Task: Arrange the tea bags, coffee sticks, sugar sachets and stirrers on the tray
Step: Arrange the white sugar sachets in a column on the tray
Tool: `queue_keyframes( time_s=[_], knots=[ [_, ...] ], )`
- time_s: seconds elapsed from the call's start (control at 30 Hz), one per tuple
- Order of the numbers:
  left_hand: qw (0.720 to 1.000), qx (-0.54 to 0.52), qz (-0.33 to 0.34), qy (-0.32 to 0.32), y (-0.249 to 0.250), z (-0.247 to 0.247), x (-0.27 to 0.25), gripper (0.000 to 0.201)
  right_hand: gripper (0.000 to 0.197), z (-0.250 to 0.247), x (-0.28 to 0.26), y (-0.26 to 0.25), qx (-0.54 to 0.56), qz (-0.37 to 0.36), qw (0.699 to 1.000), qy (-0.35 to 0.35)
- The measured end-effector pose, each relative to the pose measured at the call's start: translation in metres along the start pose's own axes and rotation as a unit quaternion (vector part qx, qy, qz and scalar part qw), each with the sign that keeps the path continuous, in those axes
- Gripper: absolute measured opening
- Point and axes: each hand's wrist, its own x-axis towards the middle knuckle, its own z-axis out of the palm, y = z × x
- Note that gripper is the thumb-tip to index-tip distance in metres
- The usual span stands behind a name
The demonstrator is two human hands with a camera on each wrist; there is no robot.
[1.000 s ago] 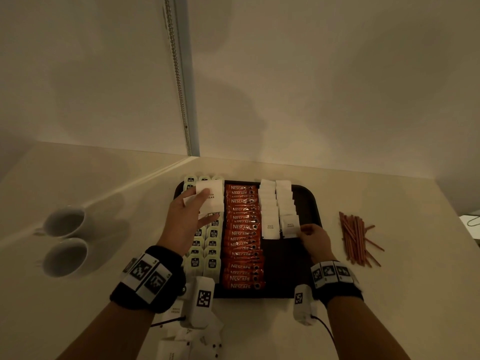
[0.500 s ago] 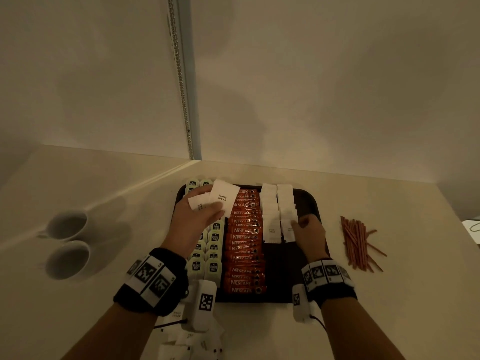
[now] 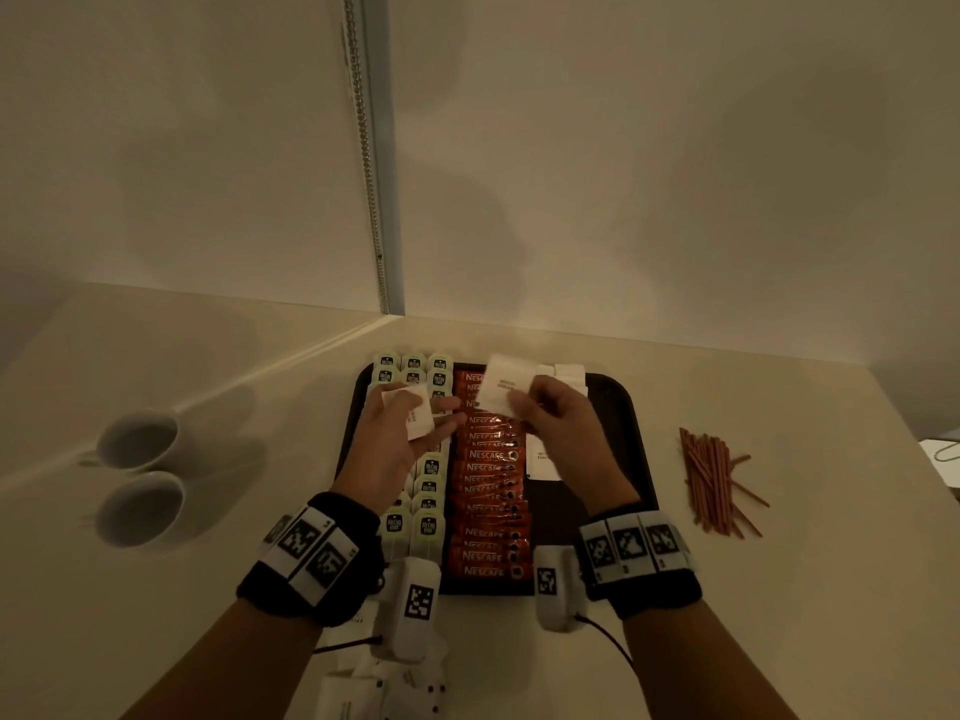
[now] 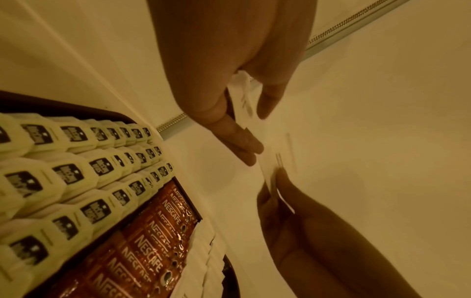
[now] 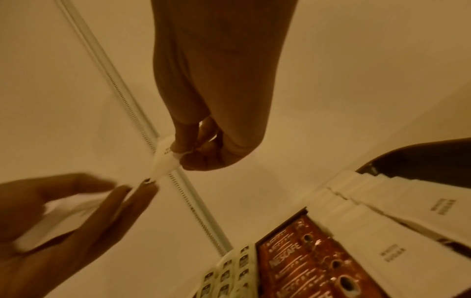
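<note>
A dark tray (image 3: 635,428) carries columns of tea bags (image 3: 430,481) on the left, orange coffee sticks (image 3: 488,507) in the middle and white sugar sachets (image 3: 543,463) on the right. Above the tray's far part, my left hand (image 3: 441,415) holds a small stack of sugar sachets (image 3: 415,415) between thumb and fingers. My right hand (image 3: 522,402) pinches a single sugar sachet (image 3: 503,383) right beside it. The wrist views show both hands (image 4: 238,123) (image 5: 198,150) meeting at the white sachets (image 5: 163,161). Brown stirrers (image 3: 714,483) lie in a pile on the counter, right of the tray.
Two white cups (image 3: 140,472) stand on the counter to the left. More loose sachets (image 3: 363,691) lie at the counter's front edge below my left wrist. A wall with a beaded cord (image 3: 366,163) rises just behind the tray.
My right hand left the sachet row on the tray, rose up and left to meet my left hand, and now pinches a sachet there. The left hand shifted slightly right.
</note>
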Motion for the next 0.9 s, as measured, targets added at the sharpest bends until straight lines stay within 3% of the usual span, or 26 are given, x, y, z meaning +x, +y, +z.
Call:
queue_keyframes(
  time_s=[0.1, 0.3, 0.47, 0.77, 0.9],
  knots=[
    [1.0, -0.016, 0.001, 0.002, 0.002, -0.004, 0.001, 0.014, 0.016, -0.025, 0.003, 0.017, -0.032, 0.026, 0.998, 0.057],
    [0.996, 0.076, 0.049, -0.013, 0.0, -0.003, 0.003, 0.015, 0.023, -0.059, -0.004, 0.072, -0.197, 0.113, 0.968, 0.106],
    [0.995, 0.066, 0.072, -0.004, 0.0, 0.0, -0.001, 0.015, 0.015, -0.063, -0.013, 0.101, -0.207, 0.181, 0.955, 0.116],
    [0.993, 0.097, 0.067, 0.004, 0.0, -0.005, 0.001, 0.025, 0.02, -0.054, -0.003, 0.112, -0.282, 0.184, 0.928, 0.159],
    [0.991, 0.118, 0.067, 0.012, 0.003, -0.005, 0.002, 0.018, 0.02, -0.049, -0.004, 0.108, -0.326, 0.167, 0.918, 0.155]
  ],
)
